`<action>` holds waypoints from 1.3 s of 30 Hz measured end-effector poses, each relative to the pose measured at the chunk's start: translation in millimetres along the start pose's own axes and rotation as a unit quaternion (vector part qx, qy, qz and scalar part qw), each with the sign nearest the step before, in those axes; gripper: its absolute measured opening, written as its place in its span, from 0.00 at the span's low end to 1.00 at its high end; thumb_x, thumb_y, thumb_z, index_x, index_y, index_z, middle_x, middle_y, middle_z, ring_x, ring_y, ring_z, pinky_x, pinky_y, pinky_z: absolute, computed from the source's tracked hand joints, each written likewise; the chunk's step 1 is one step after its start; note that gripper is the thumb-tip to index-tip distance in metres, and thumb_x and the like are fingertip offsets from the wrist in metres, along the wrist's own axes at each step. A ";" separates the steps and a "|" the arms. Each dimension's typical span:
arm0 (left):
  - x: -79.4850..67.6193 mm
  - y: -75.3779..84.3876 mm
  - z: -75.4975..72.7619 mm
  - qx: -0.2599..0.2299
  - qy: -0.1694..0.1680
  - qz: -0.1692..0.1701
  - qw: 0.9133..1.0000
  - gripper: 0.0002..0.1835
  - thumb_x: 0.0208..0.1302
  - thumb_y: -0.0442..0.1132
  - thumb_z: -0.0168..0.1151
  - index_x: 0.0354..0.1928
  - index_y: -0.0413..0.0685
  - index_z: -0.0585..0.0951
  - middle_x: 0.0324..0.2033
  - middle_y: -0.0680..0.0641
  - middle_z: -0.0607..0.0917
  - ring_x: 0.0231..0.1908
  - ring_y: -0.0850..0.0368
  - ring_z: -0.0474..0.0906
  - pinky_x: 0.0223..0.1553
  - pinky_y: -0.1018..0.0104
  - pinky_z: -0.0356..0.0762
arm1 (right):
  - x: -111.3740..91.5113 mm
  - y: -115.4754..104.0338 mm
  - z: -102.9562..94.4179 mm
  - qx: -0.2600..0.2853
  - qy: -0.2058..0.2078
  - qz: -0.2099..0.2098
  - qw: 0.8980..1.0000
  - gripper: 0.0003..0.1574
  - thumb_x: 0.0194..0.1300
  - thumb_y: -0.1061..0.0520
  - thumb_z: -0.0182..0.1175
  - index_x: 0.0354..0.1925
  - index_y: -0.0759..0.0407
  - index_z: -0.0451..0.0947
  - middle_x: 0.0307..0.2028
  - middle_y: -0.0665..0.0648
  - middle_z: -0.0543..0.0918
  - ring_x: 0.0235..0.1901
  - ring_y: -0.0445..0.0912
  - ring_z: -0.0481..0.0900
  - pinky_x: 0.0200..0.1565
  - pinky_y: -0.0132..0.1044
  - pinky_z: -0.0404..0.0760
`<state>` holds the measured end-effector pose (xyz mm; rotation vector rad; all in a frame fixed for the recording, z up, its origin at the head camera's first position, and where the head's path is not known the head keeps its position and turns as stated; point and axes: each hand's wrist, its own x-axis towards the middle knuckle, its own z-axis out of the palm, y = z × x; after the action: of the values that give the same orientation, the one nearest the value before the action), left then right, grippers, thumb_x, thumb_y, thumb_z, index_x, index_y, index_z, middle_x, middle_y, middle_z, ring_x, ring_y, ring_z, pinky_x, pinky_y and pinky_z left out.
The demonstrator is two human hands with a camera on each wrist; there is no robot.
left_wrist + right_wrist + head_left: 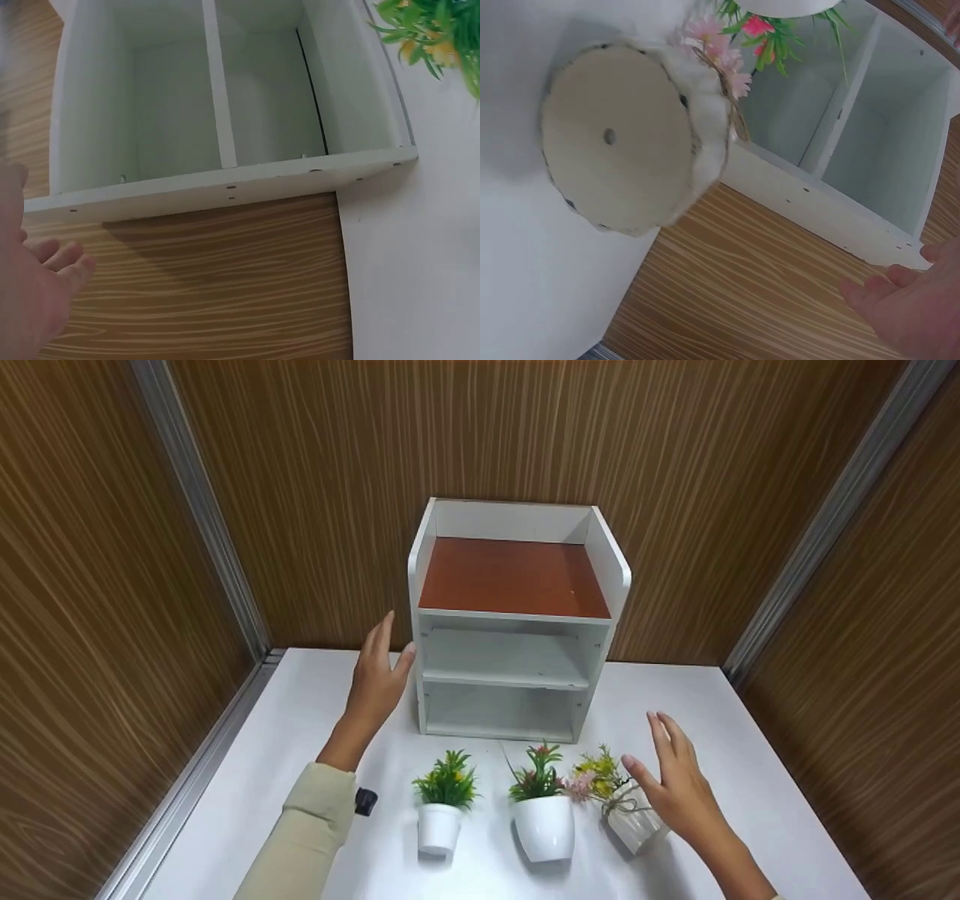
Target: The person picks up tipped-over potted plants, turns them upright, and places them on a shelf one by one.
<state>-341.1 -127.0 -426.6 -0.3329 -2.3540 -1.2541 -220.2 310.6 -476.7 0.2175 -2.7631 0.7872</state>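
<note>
Right hand (919, 304) at lower right of wrist view, fingers extended, near side of white shelf unit (817, 206). Scalloped pot (630, 180) tipped over on white tabletop (532, 292), base with centre hole facing lens; twine (739, 112) and pink flowers (714, 45) beyond. Second pot (787, 6) cropped at top, red flowers (757, 26) beside it. Wood-grain panel (735, 292) at bottom.

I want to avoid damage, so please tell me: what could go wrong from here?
The twine-tied white flowerpot lies on its side, so it might roll if the right hand nudges it. Its pink flowers appear close to the middle potted plant; moving one could snag the other. The left hand is near the white shelf unit and might bump it.
</note>
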 end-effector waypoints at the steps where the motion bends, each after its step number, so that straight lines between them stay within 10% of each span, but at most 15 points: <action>1: 2.6 0.6 1.2 -0.011 0.003 -0.002 1.000 0.36 0.78 0.53 0.50 0.80 0.53 0.52 0.76 0.44 0.59 0.76 0.47 0.55 0.75 0.44 0.59 | -1.1 0.2 1.8 0.002 -0.004 0.004 1.000 0.50 0.76 0.35 0.51 0.81 0.48 0.39 0.79 0.63 0.45 0.76 0.66 0.46 0.63 0.77 0.60; 31: 36.5 -10.4 37.0 -0.117 0.088 -0.008 0.989 0.29 0.77 0.41 0.55 0.75 0.43 0.63 0.67 0.41 0.73 0.66 0.50 0.73 0.64 0.60 0.76 | -27.7 18.9 32.5 0.117 -0.064 0.132 0.982 0.56 0.73 0.29 0.49 0.81 0.55 0.39 0.78 0.70 0.43 0.77 0.69 0.40 0.70 0.74 0.49; 39: 41.9 -11.9 45.7 -0.114 0.129 -0.001 0.985 0.26 0.75 0.37 0.58 0.72 0.41 0.69 0.61 0.42 0.78 0.58 0.53 0.78 0.57 0.64 0.81 | -34.1 30.6 43.3 0.141 -0.081 0.159 0.974 0.62 0.69 0.25 0.51 0.81 0.55 0.36 0.78 0.71 0.41 0.75 0.70 0.47 0.70 0.62 0.64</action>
<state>-394.9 -95.6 -436.7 -0.2240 -1.9992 -1.4764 -203.0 315.7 -537.1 -0.1207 -2.8677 1.3006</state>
